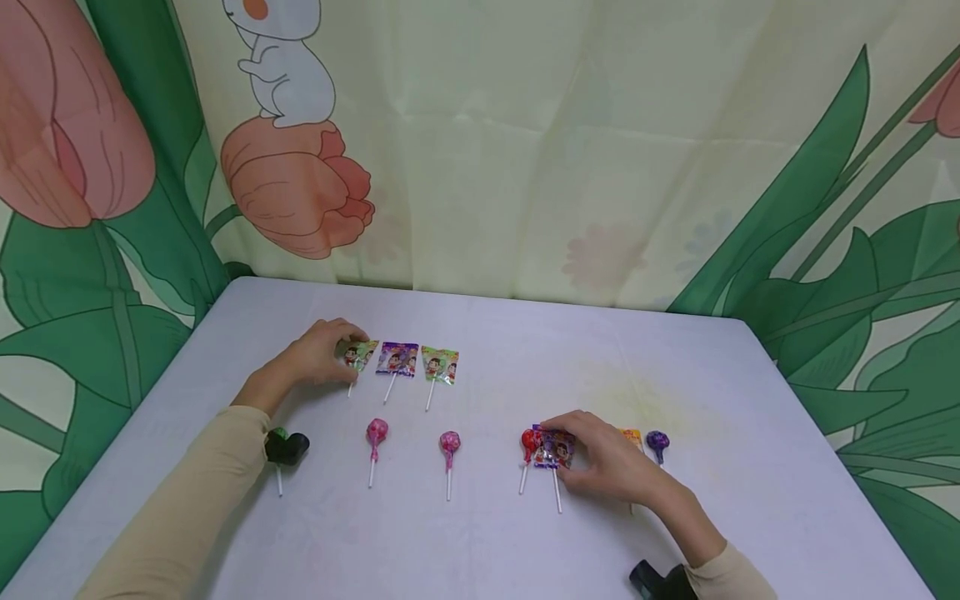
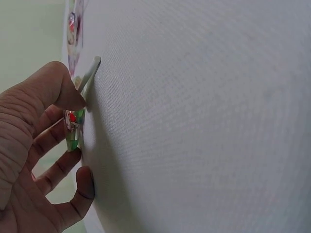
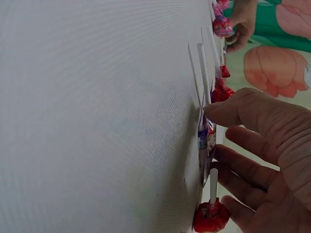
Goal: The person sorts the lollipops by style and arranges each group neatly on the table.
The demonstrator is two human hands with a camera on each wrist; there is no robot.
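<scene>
In the head view, my left hand (image 1: 324, 353) pinches a flat green-wrapped lollipop (image 1: 360, 355) at the left end of a back row. Beside it lie a purple-wrapped lollipop (image 1: 397, 359) and another green-wrapped lollipop (image 1: 439, 365). The left wrist view shows the thumb (image 2: 65, 90) by the stick, fingers on the wrapper's other side. My right hand (image 1: 611, 457) holds a flat purple-wrapped lollipop (image 1: 553, 450) between thumb and fingers, low over the table. A round red lollipop (image 1: 531, 440) is close against it. An orange-wrapped lollipop (image 1: 632, 437) is partly hidden behind the right hand.
Two pink round lollipops (image 1: 377, 431) lie mid-table, and a dark purple one (image 1: 657, 442) right of my right hand. A green round lollipop (image 1: 279, 434) is partly covered by the left wrist camera (image 1: 288, 450). A printed curtain (image 1: 480, 150) hangs behind the white table (image 1: 480, 550).
</scene>
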